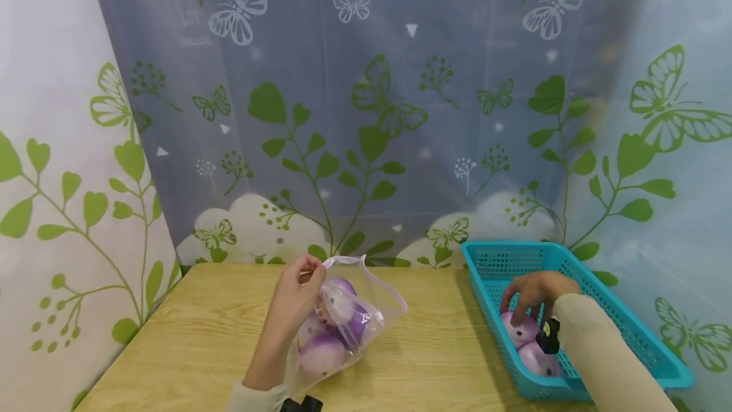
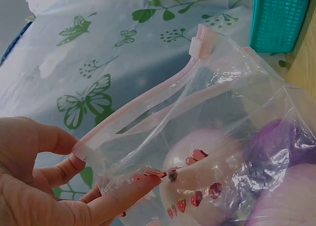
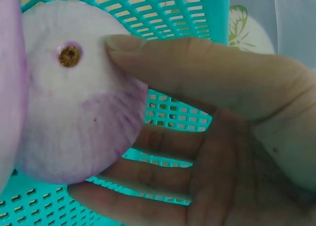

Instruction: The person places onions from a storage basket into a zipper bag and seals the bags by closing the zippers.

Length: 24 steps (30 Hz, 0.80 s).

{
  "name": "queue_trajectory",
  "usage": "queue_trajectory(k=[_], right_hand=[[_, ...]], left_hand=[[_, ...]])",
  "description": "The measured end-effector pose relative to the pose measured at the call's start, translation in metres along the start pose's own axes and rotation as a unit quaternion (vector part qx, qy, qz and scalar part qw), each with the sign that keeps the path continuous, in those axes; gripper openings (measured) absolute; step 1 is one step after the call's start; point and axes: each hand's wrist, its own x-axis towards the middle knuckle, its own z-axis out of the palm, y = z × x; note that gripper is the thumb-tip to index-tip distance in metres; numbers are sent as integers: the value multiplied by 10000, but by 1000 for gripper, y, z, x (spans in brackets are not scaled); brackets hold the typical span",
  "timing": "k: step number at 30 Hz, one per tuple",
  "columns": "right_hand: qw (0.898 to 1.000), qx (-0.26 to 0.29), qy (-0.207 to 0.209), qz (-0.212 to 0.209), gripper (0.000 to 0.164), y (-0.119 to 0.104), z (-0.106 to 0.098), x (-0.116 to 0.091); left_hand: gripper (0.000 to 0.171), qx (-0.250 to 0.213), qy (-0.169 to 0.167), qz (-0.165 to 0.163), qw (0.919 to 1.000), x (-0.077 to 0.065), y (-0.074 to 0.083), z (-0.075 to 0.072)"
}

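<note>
Your left hand point(image 1: 294, 292) pinches a clear bag point(image 2: 143, 101) bearing a strawberry print point(image 2: 181, 204), its lettering illegible; your right hand point(image 1: 540, 291) grips a glossy purple-white onion point(image 3: 84, 117).

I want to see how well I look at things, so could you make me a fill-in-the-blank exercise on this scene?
1. In the head view, the bag is to the ____ of the basket.
2. Inside the basket, ____ onions show.
3. While the left hand holds the bag's edge, the right hand touches an onion inside the ____.

Missing words: left; two; basket.
</note>
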Motion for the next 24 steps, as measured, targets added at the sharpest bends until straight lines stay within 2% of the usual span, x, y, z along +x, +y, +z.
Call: queue_trajectory(k=[7,16,20,24], right_hand=[[9994,52,306,-134,36,-9,-2,-11],[9955,-188,652,-661,37,-21,-22,-28],[9907,-261,861,-1021,37,-30,-28,-36],[9852,-455,1149,-1186,39,-37,-29,-41]], left_hand=[[13,42,-77,-43,10000,0,0,2],[12,72,-95,21,9999,0,2,1],[13,99,-95,60,9999,1,1,1],[13,129,-92,65,9999,1,0,1]])
